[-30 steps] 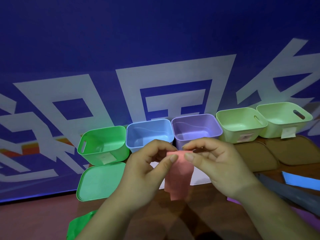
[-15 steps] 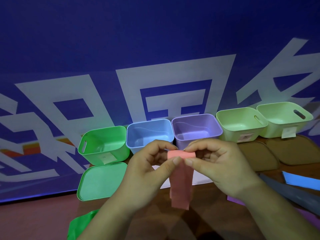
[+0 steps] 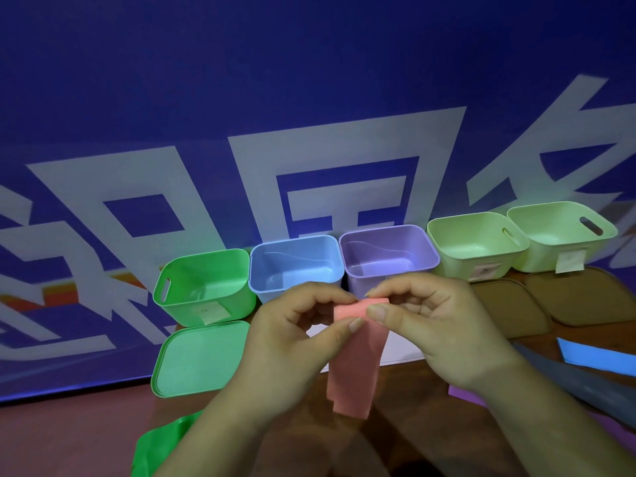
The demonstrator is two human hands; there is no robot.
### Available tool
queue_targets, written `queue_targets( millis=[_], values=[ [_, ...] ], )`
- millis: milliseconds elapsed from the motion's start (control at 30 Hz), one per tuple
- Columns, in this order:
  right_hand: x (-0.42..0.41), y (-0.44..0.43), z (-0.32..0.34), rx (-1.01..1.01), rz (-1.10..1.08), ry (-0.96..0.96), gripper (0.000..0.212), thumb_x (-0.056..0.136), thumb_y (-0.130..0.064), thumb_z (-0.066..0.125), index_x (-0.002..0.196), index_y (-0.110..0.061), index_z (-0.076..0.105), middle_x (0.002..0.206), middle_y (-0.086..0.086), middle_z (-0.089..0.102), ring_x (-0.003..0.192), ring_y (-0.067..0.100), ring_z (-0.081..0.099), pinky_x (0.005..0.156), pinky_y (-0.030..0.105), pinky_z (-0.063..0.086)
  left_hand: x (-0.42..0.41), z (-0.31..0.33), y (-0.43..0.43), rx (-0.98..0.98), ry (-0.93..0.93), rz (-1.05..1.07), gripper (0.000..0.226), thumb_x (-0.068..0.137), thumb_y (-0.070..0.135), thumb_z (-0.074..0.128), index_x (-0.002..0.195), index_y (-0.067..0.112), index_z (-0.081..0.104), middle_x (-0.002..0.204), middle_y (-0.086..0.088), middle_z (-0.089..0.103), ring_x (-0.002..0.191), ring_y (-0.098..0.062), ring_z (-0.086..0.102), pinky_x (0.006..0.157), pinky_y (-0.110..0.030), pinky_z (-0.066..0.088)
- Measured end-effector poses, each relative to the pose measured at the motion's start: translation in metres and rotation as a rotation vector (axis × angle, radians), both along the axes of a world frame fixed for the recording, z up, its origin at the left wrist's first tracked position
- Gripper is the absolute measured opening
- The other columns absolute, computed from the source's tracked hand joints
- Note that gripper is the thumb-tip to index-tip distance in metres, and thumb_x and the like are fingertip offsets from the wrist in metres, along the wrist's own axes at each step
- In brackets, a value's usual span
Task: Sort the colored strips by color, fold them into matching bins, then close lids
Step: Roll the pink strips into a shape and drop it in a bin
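Head view: left hand (image 3: pixel 292 335) and right hand (image 3: pixel 430 321) both pinch top fold of pink strip (image 3: pixel 354 359), held in air before purple bin (image 3: pixel 389 249); rest hangs down, probably to keep crease straight. Bins open, green lid (image 3: pixel 196 359) lies off.

A brown tabletop (image 3: pixel 426 438) carries a row of five open bins along its 12 o'clock edge: green bin (image 3: pixel 206 287), blue bin (image 3: pixel 296 266), purple bin (image 3: pixel 389 254), then two pale green bins (image 3: pixel 476 244) (image 3: pixel 561 234) toward 2 o'clock. A green lid (image 3: pixel 198 359) lies flat just before the green bin. Two brown lids (image 3: pixel 509 309) (image 3: pixel 585 296) lie before the pale bins. At 3 o'clock lie a blue strip (image 3: pixel 599 356), a grey strip (image 3: pixel 578 383) and a purple strip (image 3: pixel 464 394); a green strip (image 3: pixel 155 449) lies at 8 o'clock.
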State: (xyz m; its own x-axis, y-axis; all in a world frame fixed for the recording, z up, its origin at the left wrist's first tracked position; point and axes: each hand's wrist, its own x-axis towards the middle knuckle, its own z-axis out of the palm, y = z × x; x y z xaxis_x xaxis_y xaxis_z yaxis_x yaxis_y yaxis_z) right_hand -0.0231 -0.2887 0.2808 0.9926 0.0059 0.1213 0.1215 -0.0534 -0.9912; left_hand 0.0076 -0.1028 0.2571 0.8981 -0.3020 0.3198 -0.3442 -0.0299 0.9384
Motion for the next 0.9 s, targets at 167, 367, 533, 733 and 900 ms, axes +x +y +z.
queue_targets(
  millis=[167, 367, 533, 733, 900],
  values=[
    [0.001, -0.001, -0.003, 0.028, 0.005, 0.015, 0.017, 0.068, -0.027, 0.075, 0.084, -0.022, 0.078, 0.081, 0.001, 0.075, 0.074, 0.008, 0.069, 0.070, 0.018, 0.052, -0.002, 0.003, 0.000, -0.041, 0.012, 0.011, 0.023, 0.072, 0.023, 0.080, 0.095, 0.025, 0.076, 0.095, -0.007, 0.074, 0.086, -0.029, 0.069, 0.079, -0.038, 0.059],
    [-0.003, 0.000, -0.006, 0.052, 0.034, 0.003, 0.022, 0.070, -0.024, 0.074, 0.092, -0.025, 0.075, 0.084, -0.003, 0.075, 0.077, 0.006, 0.068, 0.072, 0.018, 0.052, -0.005, 0.005, -0.001, -0.051, 0.023, 0.035, 0.019, 0.073, 0.016, 0.081, 0.090, 0.024, 0.077, 0.087, -0.005, 0.075, 0.079, -0.032, 0.069, 0.075, -0.047, 0.058],
    [-0.006, 0.001, -0.008, 0.067, 0.040, -0.051, 0.027, 0.067, -0.013, 0.079, 0.088, -0.030, 0.076, 0.091, 0.000, 0.076, 0.082, 0.013, 0.071, 0.076, 0.021, 0.055, -0.009, 0.013, -0.003, -0.085, 0.071, 0.074, 0.020, 0.070, 0.014, 0.081, 0.081, 0.030, 0.078, 0.075, 0.003, 0.075, 0.067, -0.010, 0.066, 0.065, -0.023, 0.055],
    [-0.009, 0.000, -0.009, 0.097, 0.020, -0.074, 0.028, 0.066, -0.012, 0.080, 0.087, -0.029, 0.077, 0.094, 0.003, 0.076, 0.084, 0.016, 0.071, 0.077, 0.025, 0.056, -0.010, 0.015, -0.006, -0.094, 0.094, 0.087, 0.014, 0.069, 0.016, 0.076, 0.082, 0.023, 0.077, 0.073, 0.004, 0.074, 0.066, -0.007, 0.065, 0.064, -0.019, 0.053],
    [-0.011, -0.002, -0.009, 0.047, 0.019, -0.097, 0.032, 0.069, -0.011, 0.086, 0.090, -0.033, 0.077, 0.097, 0.002, 0.075, 0.088, 0.018, 0.072, 0.078, 0.027, 0.057, -0.010, 0.012, -0.006, -0.114, 0.084, 0.070, 0.014, 0.073, 0.016, 0.082, 0.084, 0.021, 0.074, 0.074, 0.003, 0.072, 0.069, -0.008, 0.064, 0.065, -0.020, 0.053]
  ],
)
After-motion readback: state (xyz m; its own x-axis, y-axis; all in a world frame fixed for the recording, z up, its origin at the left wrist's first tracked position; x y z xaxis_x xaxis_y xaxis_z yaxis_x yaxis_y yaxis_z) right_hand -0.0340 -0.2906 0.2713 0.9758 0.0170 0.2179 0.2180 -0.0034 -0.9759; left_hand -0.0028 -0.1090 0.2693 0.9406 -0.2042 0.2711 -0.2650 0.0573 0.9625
